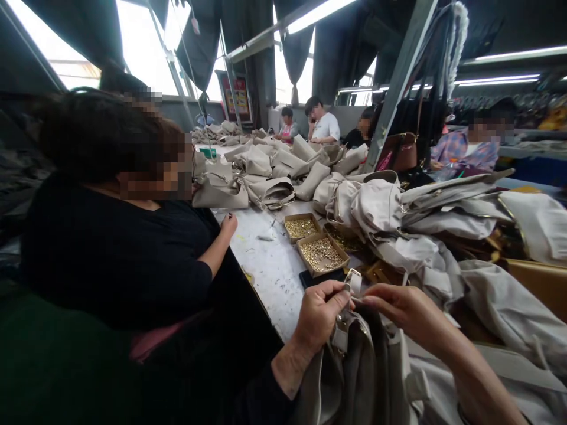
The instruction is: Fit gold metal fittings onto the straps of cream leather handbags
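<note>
The left hand (315, 317) is closed, thumb against bent fingers, gripping a beige strap (355, 285) whose metal buckle (352, 273) stands up just above the fingertips; the right hand (410, 304) comes in from the other side with thumb and forefinger nearly together at the strap, though I cannot tell whether they pinch it. Directly below both hands hangs a beige handbag (315, 378), its top open and its darker inside showing in folds. Just beyond the left hand a flat dark object (309, 280) lies on the white tabletop (274, 277), partly under a cardboard box (332, 269) of small gold-coloured metal fittings, and a second box (288, 233) of similar fittings sits right behind that one. Beyond the right hand and to its right, more beige bags (376, 203) are heaped in overlapping layers, with a gold-coloured panel (538, 283) among them. Well to the left of the left hand sits a co-worker (106, 236) in a dark top, one hand (229, 224) over the table edge. Farthest from the hands, another pile of beige bags (283, 162) covers the table, and a person in a white T-shirt (325, 126) sits behind it
</note>
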A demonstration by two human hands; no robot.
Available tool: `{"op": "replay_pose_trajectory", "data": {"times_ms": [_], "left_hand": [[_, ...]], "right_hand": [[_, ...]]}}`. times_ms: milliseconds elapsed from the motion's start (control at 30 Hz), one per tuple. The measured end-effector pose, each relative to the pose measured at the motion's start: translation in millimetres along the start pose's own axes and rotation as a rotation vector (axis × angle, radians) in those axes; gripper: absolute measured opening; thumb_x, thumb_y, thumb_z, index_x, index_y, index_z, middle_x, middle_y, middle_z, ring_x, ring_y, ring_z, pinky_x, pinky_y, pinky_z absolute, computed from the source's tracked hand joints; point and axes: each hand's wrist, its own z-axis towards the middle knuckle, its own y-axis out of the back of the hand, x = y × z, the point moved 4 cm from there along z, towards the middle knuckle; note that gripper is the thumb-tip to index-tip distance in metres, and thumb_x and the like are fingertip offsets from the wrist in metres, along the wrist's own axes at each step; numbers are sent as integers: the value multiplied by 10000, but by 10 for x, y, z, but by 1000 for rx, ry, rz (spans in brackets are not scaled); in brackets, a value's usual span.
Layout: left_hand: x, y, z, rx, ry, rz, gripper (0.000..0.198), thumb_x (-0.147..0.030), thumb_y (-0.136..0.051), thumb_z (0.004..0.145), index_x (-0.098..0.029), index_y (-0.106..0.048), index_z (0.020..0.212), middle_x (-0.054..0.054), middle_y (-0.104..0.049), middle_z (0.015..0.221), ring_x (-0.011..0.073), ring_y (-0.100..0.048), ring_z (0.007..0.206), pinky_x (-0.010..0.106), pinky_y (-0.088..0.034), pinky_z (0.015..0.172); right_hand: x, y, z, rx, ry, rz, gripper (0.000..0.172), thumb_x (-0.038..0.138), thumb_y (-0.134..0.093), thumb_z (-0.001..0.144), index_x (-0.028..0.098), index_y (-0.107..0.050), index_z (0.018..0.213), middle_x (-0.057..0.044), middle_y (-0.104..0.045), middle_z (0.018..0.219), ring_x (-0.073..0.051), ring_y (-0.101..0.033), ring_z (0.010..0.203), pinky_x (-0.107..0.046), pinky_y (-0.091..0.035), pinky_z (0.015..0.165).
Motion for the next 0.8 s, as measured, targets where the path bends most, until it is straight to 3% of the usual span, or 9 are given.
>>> {"op": "replay_pose_trajectory", "data": {"times_ms": [167, 233, 367, 467, 567, 800], "left_hand": [[54, 48, -56, -14, 39, -2, 334, -442, -716, 863, -119, -741, 781, 48, -666, 719, 132, -556, 641, 239, -438, 632], [67, 48, -85, -10, 31, -21, 350, -454, -715, 864, -115, -742, 781, 53, -662, 716, 136, -554, 654, 240, -433, 642], [110, 66, -113, -12, 24, -65, 362, -471, -716, 874, -116, -757, 819, 63, -678, 732, 145, -575, 689, 244, -444, 673], [160, 106, -98, -26, 25, -85, 375, -494, -714, 878, -127, -762, 817, 60, -681, 717, 145, -579, 685, 246, -458, 677], [211, 154, -71, -56, 67, -111, 382, -502, -720, 874, -126, -762, 818, 57, -683, 707, 125, -560, 636, 228, -449, 624], [263, 174, -36, -126, 218, -234, 313, -413, -772, 837, -124, -738, 952, 59, -740, 748, 122, -623, 632, 215, -492, 624]], "right_hand": [[-53, 389, 411, -281, 25, 9, 431, 617, -561, 949, 239, -768, 966, -60, -748, 801, -227, -681, 700, -284, -508, 587], [-102, 436, 669, -306, 44, 26, 397, 570, -553, 958, 242, -756, 1053, -74, -774, 894, -243, -718, 759, -301, -539, 626], [-181, 344, 1249, -136, 47, -245, 325, 408, -487, 1000, 251, -753, 1101, -46, -788, 905, -218, -733, 776, -289, -547, 660], [-251, 231, 1621, -13, 19, -517, 249, 239, -552, 945, 248, -798, 988, -61, -795, 915, -232, -733, 814, -301, -530, 714], [-305, 99, 1906, 50, -12, -605, 214, 137, -612, 878, 198, -816, 861, -126, -793, 900, -281, -737, 821, -334, -517, 732], [-107, -433, 2626, 197, 81, -598, 393, 72, -585, 942, 242, -728, 1266, -44, -755, 1210, -207, -696, 1068, -227, -476, 867]]}}
